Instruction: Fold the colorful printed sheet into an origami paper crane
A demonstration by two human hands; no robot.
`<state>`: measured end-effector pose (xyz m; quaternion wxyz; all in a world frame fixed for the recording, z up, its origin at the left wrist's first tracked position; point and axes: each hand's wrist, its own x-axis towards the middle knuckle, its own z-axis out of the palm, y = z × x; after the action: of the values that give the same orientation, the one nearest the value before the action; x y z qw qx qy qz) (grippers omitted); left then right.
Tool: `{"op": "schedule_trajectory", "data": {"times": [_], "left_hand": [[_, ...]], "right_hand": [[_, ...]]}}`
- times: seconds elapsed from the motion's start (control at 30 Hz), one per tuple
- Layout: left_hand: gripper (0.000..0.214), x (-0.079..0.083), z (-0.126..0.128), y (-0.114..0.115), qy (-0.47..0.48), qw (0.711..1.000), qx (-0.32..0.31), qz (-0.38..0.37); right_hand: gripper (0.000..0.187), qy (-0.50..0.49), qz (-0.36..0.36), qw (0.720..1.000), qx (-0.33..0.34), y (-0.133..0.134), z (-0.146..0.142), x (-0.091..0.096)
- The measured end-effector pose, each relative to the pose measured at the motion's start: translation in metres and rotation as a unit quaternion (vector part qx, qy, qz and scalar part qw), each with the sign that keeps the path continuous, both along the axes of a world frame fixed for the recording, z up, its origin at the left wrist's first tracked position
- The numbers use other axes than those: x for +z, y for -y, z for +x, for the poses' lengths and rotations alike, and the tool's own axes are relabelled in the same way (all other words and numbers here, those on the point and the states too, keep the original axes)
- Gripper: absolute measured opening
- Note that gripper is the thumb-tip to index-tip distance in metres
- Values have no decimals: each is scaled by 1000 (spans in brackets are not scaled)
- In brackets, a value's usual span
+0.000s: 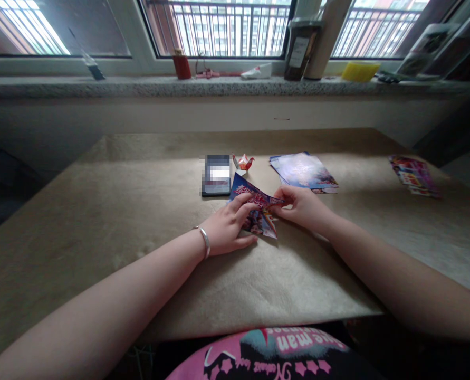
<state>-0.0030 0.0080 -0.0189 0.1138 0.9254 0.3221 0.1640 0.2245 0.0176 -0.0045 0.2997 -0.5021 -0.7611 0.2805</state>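
Observation:
A printed sheet of paper [258, 221], blue and purple with pink lettering, lies partly folded on the table in front of me. My left hand [229, 224] rests over its left side, fingers stretched out and pressing on the paper. On the other side, my right hand [298, 206] pinches the raised right corner between thumb and fingers. Just beyond the sheet stands a small red and white folded paper figure [243, 162]. A dark phone [218, 186] lies left of that, its screen blurred. My fingers hide part of the folds.
More printed sheets [304, 170] lie behind my right hand. A colourful stack of printed papers [413, 176] sits at the table's [100, 211] right side. Along the windowsill [140, 88] stand a red container [181, 66], a dark jar [298, 53] and a yellow object [360, 71].

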Motion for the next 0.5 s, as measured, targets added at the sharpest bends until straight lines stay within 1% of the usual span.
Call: {"op": "schedule_trajectory", "data": {"times": [0.1,0.27,0.43,0.5], "left_hand": [[60,-2,0,-1,25,1000,-1,4],[58,-3,-1,0,27,999,4,26],[57,-4,0,-2,85,992,3,95],[60,-3,0,-3,97,987,6,131]], "right_hand": [[18,-2,3,1000,18,0,2,2],[19,-5,-2,999,37,-1,6,0],[18,-12,-9,999,42,-2,6,-2],[17,-17,-11,999,45,-2,6,-2]]}}
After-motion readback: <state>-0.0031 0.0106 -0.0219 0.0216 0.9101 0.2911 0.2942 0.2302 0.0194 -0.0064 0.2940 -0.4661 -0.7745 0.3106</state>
